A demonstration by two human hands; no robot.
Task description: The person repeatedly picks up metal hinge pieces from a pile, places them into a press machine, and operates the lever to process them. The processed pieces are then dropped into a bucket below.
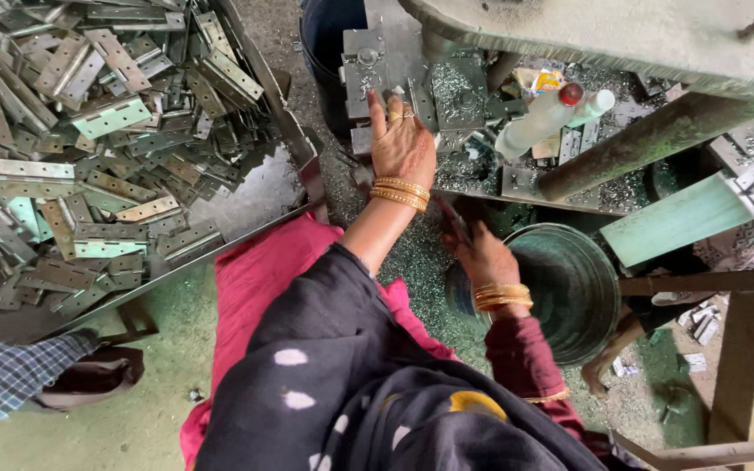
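Note:
My left hand, with gold bangles and rings, reaches forward to the grey metal die block of a press. Its fingers rest on a flat grey metal plate at the die and seem to grip the plate's edge. My right hand, also with bangles and a maroon sleeve, sits lower, next to the rim of a round metal bucket. Its fingers are curled around a thin dark rod that slants up to the left.
A large metal tray heaped with several hinges fills the left. Two plastic bottles lie on the press table among metal chips. A person's plaid sleeve is at lower left, a bare foot beside the bucket, a wooden frame at right.

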